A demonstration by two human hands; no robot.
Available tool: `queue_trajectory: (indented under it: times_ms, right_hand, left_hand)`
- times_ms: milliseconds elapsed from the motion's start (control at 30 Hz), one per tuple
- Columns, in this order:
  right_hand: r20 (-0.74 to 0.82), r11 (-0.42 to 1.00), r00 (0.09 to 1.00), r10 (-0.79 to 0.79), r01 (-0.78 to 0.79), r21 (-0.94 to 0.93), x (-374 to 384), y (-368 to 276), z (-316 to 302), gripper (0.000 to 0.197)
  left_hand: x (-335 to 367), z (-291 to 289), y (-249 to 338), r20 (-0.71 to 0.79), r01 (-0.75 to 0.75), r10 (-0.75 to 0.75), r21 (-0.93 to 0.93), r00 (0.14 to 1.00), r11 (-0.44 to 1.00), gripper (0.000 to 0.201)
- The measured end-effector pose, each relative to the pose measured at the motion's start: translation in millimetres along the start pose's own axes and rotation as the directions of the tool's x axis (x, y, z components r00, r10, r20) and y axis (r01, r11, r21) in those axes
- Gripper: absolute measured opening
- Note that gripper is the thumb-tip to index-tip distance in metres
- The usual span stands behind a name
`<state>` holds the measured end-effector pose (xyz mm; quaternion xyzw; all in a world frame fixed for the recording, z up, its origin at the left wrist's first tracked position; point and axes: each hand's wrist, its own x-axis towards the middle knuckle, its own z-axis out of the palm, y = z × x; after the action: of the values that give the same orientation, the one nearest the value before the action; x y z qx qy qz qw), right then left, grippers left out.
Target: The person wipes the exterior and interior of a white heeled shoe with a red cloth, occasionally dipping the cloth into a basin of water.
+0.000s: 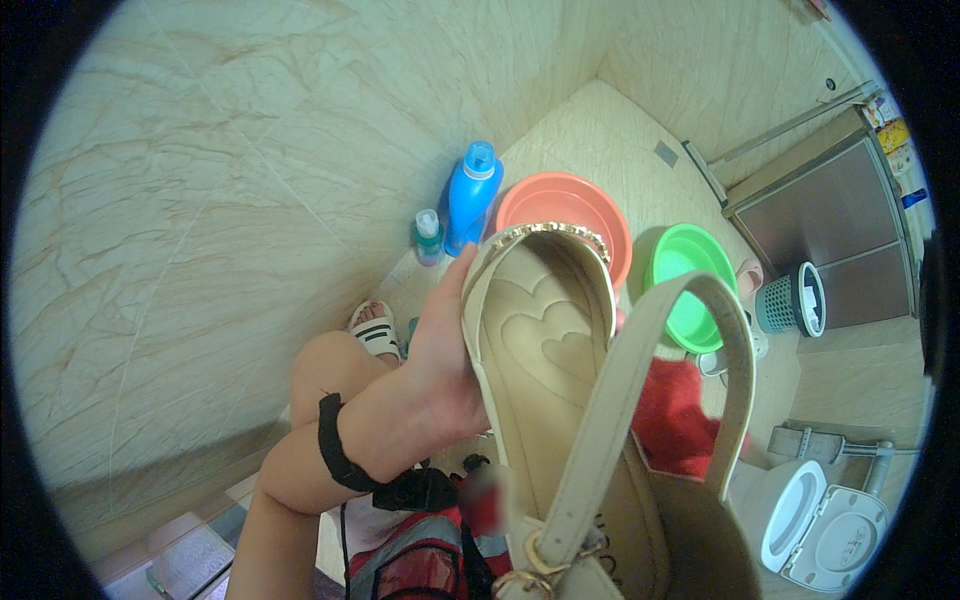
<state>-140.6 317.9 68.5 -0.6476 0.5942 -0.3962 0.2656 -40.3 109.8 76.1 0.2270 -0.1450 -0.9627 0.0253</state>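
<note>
My left hand grips a beige sandal held up close, its thumb side along the left edge. A small piece of fingertip shows at the sandal's right edge. Heart-shaped stitching marks the insole, and a gold beaded trim runs round the far end. The strap loops up on the right, with a gold buckle near the lower edge. A black band circles my left wrist. My right hand does not show. Red fabric is partly hidden behind the strap.
Beyond the sandal, an orange basin and a green basin stand on the tiled floor. A blue bottle and a small spray bottle are by the left wall. At right are a basket and a toilet.
</note>
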Motion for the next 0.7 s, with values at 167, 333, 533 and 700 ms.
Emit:
queue_trajectory:
  times_ms: [167,333,533,700]
  right_hand:
    - [-0.463,0.858,0.874,-0.146,0.344,0.38,33.7,3.5,16.7,0.072]
    - [-0.703,0.96,0.666,0.248,-0.072,0.27,19.9,-8.6,-0.7,0.032]
    - [-0.688,0.942,0.671,-0.276,0.047,-0.333,56.5,3.2,-32.3,0.016]
    - [-0.043,0.979,0.979,-0.198,0.195,-0.059,75.6,-3.3,-29.4,0.023]
  left_hand:
    - [12.0,-36.2,-1.5,0.189,0.037,0.011,-0.25,0.982,0.967,0.067]
    - [13.5,-39.9,-6.6,0.488,0.218,0.002,-0.394,0.873,0.893,0.066]
    - [-1.6,-25.5,2.7,0.185,0.094,-0.044,-0.272,0.982,0.958,0.065]
    - [14.5,-26.4,-11.6,0.066,-0.136,0.137,-0.02,0.988,0.991,0.066]
